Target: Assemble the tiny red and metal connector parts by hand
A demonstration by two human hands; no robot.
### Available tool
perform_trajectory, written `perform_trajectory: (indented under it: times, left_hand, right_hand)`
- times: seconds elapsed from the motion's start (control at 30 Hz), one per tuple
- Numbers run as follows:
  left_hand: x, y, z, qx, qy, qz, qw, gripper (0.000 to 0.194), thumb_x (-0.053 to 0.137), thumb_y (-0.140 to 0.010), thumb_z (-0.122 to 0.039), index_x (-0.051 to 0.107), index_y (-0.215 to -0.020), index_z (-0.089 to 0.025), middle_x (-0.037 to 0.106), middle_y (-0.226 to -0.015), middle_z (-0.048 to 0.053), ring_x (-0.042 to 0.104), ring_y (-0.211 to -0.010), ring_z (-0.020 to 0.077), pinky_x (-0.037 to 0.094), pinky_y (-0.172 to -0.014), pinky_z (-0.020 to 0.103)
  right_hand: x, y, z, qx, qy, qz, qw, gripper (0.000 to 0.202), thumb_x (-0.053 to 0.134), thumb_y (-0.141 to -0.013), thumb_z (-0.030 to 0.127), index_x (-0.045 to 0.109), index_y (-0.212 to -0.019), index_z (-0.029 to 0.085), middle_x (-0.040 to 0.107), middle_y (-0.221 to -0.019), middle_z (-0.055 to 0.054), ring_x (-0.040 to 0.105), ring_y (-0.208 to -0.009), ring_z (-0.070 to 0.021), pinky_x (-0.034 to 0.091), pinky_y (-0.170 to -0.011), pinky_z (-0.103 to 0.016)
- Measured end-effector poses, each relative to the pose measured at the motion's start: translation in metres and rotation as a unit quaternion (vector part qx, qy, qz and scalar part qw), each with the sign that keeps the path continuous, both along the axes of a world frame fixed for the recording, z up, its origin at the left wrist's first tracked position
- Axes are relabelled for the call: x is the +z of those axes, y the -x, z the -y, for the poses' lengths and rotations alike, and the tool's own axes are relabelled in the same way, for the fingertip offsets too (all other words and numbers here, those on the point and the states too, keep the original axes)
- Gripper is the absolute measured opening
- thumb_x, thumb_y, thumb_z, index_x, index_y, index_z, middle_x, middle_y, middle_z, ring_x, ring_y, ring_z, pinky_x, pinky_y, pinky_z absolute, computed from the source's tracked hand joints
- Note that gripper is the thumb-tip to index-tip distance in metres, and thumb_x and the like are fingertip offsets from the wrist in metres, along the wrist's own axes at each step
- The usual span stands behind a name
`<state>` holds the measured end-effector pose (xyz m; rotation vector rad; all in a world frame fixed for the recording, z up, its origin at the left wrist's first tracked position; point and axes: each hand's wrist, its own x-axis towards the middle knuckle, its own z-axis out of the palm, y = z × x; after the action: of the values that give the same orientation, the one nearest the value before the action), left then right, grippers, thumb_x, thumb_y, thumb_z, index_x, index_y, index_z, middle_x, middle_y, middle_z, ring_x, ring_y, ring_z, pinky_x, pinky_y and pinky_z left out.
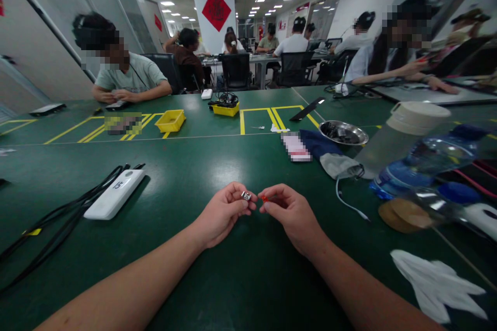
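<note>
Above the green table (pixel 202 165), my left hand (pixel 225 212) is closed on a small silver metal part (pixel 246 196), pinched between thumb and fingers. My right hand (pixel 291 212) is closed too, holding a tiny red piece (pixel 264 199) at its fingertips. The fingertips of both hands are very close together, with the silver part and the red piece facing each other across a small gap. The exact shape of the red piece is too small to tell.
Left lies a white power bank (pixel 115 194) with black cables (pixel 62 220). Ahead are yellow trays (pixel 171 121). Right stand a metal bowl (pixel 344 133), a cup (pixel 404 134), a blue-labelled bottle (pixel 430 158) and white gloves (pixel 435 282). People sit beyond.
</note>
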<state>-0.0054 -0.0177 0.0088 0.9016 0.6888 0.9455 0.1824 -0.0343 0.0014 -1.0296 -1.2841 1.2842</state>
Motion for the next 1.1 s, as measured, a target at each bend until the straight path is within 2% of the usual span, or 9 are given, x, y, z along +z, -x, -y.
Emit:
perform_trajectory:
  times: [0.17,0.3,0.47,0.57,0.73,0.83,0.97,1.03,1.1]
  left_hand:
    - [-0.0001,0.0008,-0.0003,-0.008,0.008,-0.001,1.0,0.019,0.066,-0.079,-0.009,0.059,-0.095,-0.016,0.067,-0.097,0.006,0.064,-0.084,0.0134,0.049,-0.078,0.026]
    - [-0.0015,-0.0004,-0.0004,-0.011,-0.002,-0.014,1.0,0.013,0.065,-0.078,-0.007,0.061,-0.088,-0.014,0.068,-0.097,0.007,0.064,-0.084,0.0124,0.049,-0.077,0.024]
    - [-0.0027,-0.0039,0.0024,0.01,-0.056,-0.074,0.996,0.025,0.065,-0.081,-0.011,0.056,-0.104,-0.016,0.07,-0.096,0.007,0.064,-0.073,0.0113,0.048,-0.064,0.022]
    - [-0.0024,-0.0054,0.0046,0.024,-0.079,-0.11,0.99,0.021,0.066,-0.083,-0.017,0.054,-0.1,-0.017,0.071,-0.098,0.007,0.065,-0.069,0.0118,0.048,-0.059,0.023]
    - [-0.0047,-0.0053,0.0033,0.062,-0.075,-0.131,0.987,0.011,0.067,-0.081,-0.018,0.06,-0.089,-0.015,0.072,-0.098,0.007,0.064,-0.07,0.0109,0.05,-0.064,0.024]
    - [-0.0073,-0.0043,0.0015,0.062,-0.07,-0.143,0.985,0.016,0.065,-0.084,-0.02,0.066,-0.098,-0.013,0.072,-0.092,0.007,0.066,-0.076,0.0131,0.052,-0.071,0.026]
    - [-0.0084,-0.0039,0.0012,0.065,-0.07,-0.138,0.986,0.03,0.061,-0.086,-0.02,0.064,-0.115,-0.015,0.069,-0.106,0.008,0.067,-0.087,0.0145,0.052,-0.081,0.028]
    - [-0.008,-0.0044,0.0018,0.065,-0.074,-0.124,0.987,0.036,0.062,-0.085,-0.019,0.06,-0.121,-0.017,0.069,-0.105,0.007,0.067,-0.085,0.0139,0.052,-0.081,0.029]
    - [-0.0074,-0.0051,0.0027,0.064,-0.075,-0.107,0.989,0.035,0.065,-0.083,-0.017,0.058,-0.118,-0.018,0.069,-0.099,0.006,0.067,-0.081,0.0135,0.052,-0.08,0.03]
  right_hand:
    - [0.0026,0.0005,0.0003,0.0,0.006,0.003,1.0,0.014,0.067,-0.078,0.02,0.065,-0.091,0.021,0.071,-0.094,-0.003,0.067,-0.077,-0.0165,0.054,-0.075,-0.033]
    - [0.0029,0.0012,0.0007,0.002,0.006,-0.004,1.0,0.013,0.066,-0.078,0.019,0.064,-0.091,0.021,0.071,-0.092,-0.001,0.068,-0.076,-0.016,0.053,-0.075,-0.032]
    - [0.0014,-0.0002,0.0009,0.011,0.006,-0.002,1.0,0.012,0.064,-0.08,0.018,0.064,-0.092,0.021,0.072,-0.093,-0.002,0.067,-0.077,-0.0157,0.052,-0.075,-0.032]
    - [0.001,-0.0009,0.0007,0.012,0.002,0.005,1.0,0.012,0.064,-0.08,0.018,0.064,-0.092,0.021,0.071,-0.095,-0.002,0.067,-0.077,-0.0153,0.052,-0.075,-0.032]
    - [0.0005,-0.0002,0.0003,0.011,0.003,0.008,1.0,0.013,0.065,-0.079,0.017,0.064,-0.092,0.021,0.071,-0.09,-0.001,0.067,-0.074,-0.015,0.052,-0.075,-0.031]
    - [0.0008,-0.0006,0.0002,0.008,0.006,0.02,1.0,0.013,0.065,-0.08,0.018,0.065,-0.093,0.021,0.069,-0.086,0.0,0.066,-0.072,-0.0147,0.051,-0.074,-0.03]
    - [0.0003,-0.0016,0.0003,-0.003,0.014,0.041,0.999,0.014,0.065,-0.082,0.021,0.067,-0.096,0.021,0.068,-0.075,0.001,0.065,-0.07,-0.015,0.048,-0.07,-0.029]
    - [-0.001,-0.0014,0.0001,-0.006,0.018,0.033,0.999,0.014,0.065,-0.082,0.021,0.068,-0.096,0.021,0.069,-0.074,0.001,0.065,-0.07,-0.0151,0.048,-0.07,-0.03]
    - [-0.0028,-0.0006,-0.0003,-0.005,0.023,0.01,1.0,0.014,0.066,-0.082,0.021,0.068,-0.095,0.021,0.069,-0.076,0.0,0.065,-0.071,-0.0152,0.048,-0.073,-0.031]
